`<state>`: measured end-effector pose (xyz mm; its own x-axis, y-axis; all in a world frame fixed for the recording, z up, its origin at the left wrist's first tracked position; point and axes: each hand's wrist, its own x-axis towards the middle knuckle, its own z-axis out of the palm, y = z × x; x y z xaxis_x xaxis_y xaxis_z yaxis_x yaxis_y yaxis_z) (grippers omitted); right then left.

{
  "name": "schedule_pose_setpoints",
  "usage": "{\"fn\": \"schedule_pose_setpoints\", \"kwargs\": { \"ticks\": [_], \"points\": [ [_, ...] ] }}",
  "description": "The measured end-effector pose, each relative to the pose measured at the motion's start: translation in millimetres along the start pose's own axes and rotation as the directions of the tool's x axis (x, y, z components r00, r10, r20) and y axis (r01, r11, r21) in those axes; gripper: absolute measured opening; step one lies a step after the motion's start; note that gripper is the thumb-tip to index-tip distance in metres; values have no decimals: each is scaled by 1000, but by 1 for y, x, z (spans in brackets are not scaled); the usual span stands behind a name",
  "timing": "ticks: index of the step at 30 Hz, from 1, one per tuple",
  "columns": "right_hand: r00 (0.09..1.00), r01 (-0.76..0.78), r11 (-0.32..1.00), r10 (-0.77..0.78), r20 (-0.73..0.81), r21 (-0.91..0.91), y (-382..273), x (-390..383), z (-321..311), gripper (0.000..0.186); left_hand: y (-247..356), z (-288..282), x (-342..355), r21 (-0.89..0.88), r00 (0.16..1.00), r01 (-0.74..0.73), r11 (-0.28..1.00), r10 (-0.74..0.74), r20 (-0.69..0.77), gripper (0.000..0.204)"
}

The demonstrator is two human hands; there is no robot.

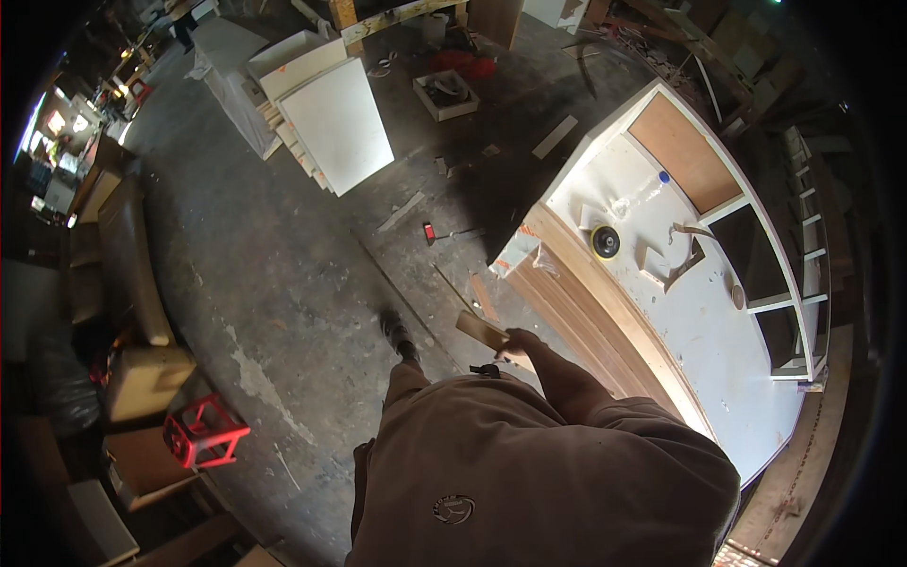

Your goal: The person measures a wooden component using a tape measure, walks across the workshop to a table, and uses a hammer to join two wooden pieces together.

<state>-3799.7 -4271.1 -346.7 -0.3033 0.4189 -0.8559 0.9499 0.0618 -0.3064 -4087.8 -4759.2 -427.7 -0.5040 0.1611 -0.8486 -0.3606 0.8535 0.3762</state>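
Note:
My right hand is closed around a short, pale wooden board in front of my body, beside the long wooden edge strips of a white worktop. On that top lie a black disc with a yellow rim, a clear plastic bottle with a blue cap and small wooden offcuts. A white framed cabinet piece with a brown panel stands along its far side. My left hand is not visible.
Stacked white panels stand ahead; a shallow box and a small red-and-black object lie on the concrete floor. At left are a red plastic stool, a brown sofa and cartons. A person's legs show far back.

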Motion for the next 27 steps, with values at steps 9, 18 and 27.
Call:
{"fn": "schedule_pose_setpoints", "kwargs": {
  "ticks": [9, 18, 27],
  "points": [
    [965, -252, 859, 259, 48, 445, -21, 19, -48, 83, 309, -118, 134, 168, 998, -35, 985, 27, 52, 29],
    [965, -163, 731, 259, -48, 663, -88, 116, -151, 71, 581, -70, 222, 117, 955, -282, 952, 266, 135, 24],
    [892, -29, 900, 220, -395, 436, -87, 226, -288, 82, 682, 27, 270, 421, 895, -372, 827, 199, 399, 23]
  ]
}}
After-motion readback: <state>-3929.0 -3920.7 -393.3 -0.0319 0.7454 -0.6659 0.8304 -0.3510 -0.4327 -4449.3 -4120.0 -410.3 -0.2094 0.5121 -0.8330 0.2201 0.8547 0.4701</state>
